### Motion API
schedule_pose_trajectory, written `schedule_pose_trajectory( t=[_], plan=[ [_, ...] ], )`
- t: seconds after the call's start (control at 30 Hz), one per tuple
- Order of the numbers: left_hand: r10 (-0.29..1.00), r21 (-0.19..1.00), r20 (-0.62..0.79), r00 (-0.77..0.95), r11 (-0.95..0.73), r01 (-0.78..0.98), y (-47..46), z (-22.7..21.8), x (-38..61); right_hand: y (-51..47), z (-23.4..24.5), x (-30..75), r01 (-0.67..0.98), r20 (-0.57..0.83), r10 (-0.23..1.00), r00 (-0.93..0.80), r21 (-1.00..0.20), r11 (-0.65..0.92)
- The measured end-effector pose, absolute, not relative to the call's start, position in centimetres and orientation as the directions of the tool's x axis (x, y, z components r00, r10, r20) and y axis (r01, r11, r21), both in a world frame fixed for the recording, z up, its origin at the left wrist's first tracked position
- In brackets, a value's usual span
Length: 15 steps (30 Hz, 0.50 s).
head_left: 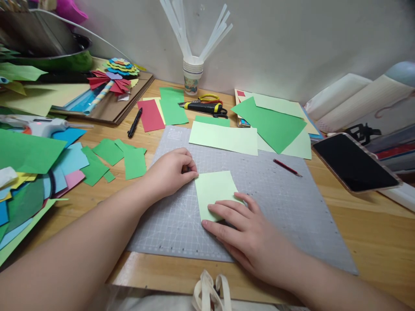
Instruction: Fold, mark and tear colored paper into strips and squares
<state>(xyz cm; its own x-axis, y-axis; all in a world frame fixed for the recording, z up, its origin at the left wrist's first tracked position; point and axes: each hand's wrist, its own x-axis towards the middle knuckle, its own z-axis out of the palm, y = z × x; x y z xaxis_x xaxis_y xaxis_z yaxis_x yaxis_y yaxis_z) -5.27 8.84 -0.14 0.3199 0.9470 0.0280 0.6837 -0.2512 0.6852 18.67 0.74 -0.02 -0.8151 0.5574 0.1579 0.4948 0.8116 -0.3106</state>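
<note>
A small pale green paper piece [214,188] lies on the grey cutting mat [279,207]. My right hand [241,231] rests flat on the paper's lower right part, fingers stretched out and pressing it down. My left hand [171,172] sits at the paper's upper left corner with its fingers curled, the fingertips touching the paper's edge. Whether anything is inside the curled fingers is hidden.
A red pencil [287,167] lies on the mat. Beyond it are light and dark green sheets [272,125], scissors [207,103], a cutter [205,107], a cup of glue sticks [192,75], a black pen [135,122]. A phone [355,162] lies right. Paper scraps [116,160] and a glue gun [42,126] lie left.
</note>
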Motion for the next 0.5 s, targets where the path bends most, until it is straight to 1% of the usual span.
schedule_pose_trajectory(
  t=[0.23,0.37,0.5],
  plan=[
    [0.964,0.69,0.031,0.264,-0.212,0.692,8.84,-0.29,-5.46,0.9,0.26,18.64,0.489,0.14,0.541,-0.829,-0.289,0.823],
    [0.96,0.694,0.027,0.278,-0.218,0.686,8.73,-0.25,-5.36,0.88,0.33,18.65,0.485,0.131,0.539,-0.832,-0.299,0.822],
    [0.953,0.691,0.028,0.303,-0.237,0.683,8.67,-0.18,-5.26,0.88,0.42,18.66,0.491,0.086,0.538,-0.838,-0.308,0.815]
  ],
)
